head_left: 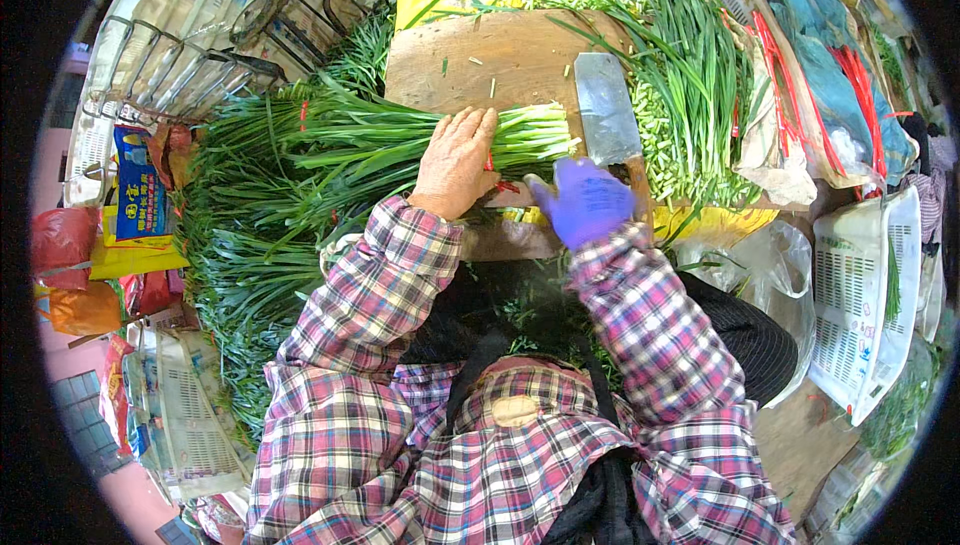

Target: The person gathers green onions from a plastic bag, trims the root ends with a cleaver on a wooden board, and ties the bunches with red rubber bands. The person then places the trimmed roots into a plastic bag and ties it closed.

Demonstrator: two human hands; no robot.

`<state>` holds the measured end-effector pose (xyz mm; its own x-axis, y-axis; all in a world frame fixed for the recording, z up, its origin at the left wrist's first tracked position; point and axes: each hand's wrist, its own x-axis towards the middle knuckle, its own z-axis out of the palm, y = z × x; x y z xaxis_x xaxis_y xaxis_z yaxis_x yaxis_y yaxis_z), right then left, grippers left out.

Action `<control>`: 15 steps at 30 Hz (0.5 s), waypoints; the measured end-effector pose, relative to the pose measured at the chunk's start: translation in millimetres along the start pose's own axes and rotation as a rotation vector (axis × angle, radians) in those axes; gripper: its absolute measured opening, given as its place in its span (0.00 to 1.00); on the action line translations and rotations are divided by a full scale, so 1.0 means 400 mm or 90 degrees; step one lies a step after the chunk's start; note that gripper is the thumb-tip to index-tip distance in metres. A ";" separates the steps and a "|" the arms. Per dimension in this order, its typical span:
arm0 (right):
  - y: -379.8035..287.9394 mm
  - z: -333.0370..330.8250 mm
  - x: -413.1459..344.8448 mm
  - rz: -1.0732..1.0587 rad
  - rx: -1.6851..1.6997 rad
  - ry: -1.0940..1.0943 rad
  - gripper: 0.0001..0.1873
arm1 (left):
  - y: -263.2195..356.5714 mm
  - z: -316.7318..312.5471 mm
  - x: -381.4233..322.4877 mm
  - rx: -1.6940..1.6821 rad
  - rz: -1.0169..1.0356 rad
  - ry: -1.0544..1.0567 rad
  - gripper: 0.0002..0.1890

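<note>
My bare left hand [454,162] rests across a bunch of Chinese chives [397,132], its fingers over the top and holding it against the wooden board [480,57]. The pale cut ends [540,128] point right, and a red tie shows beside my thumb. My right hand [591,203], in a purple glove, is just below those ends at the board's near edge. Its thumb stands apart from the fingers, and nothing is visible in it; the fingertips are partly hidden. A cleaver [606,106] lies flat on the board, its wooden handle [639,183] right beside the glove.
More chives [247,245] are heaped on the left. Chopped stem pieces [660,147] and loose long chives [694,57] lie right of the cleaver. Red ties [776,83] hang farther right, above a white plastic crate [851,305]. A metal-framed chair [307,8] stands at upper left.
</note>
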<state>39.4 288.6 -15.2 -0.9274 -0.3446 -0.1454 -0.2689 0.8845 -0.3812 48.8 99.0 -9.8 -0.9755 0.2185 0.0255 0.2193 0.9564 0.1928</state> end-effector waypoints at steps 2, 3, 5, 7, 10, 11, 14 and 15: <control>-0.028 0.024 0.027 0.032 -0.002 -0.029 0.19 | -0.006 0.002 0.001 -0.014 0.001 0.013 0.40; -0.025 0.028 0.043 0.038 -0.025 -0.073 0.17 | -0.009 0.003 0.000 -0.014 0.008 0.025 0.39; 0.009 0.019 0.061 0.028 -0.051 -0.107 0.15 | -0.019 0.004 0.002 -0.020 0.030 0.034 0.38; 0.092 -0.029 0.055 0.096 -0.034 -0.080 0.14 | -0.030 0.003 0.006 -0.050 0.026 0.030 0.37; 0.184 -0.093 -0.015 0.185 -0.044 -0.030 0.16 | -0.043 -0.004 0.016 -0.081 0.030 0.007 0.37; 0.194 -0.100 -0.033 0.182 -0.110 -0.077 0.17 | -0.044 -0.005 0.019 -0.096 0.026 0.006 0.38; 0.150 -0.069 -0.057 -0.031 -0.035 0.006 0.24 | -0.043 -0.008 0.025 -0.114 0.030 0.016 0.37; 0.115 -0.040 -0.040 -0.055 -0.008 0.175 0.25 | -0.041 -0.008 0.025 -0.118 0.033 0.014 0.36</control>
<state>37.9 339.7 -15.9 -0.9362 -0.3222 0.1403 -0.3514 0.8599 -0.3702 35.2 84.7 -9.6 -0.9635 0.2607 0.0612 0.2646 0.8915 0.3677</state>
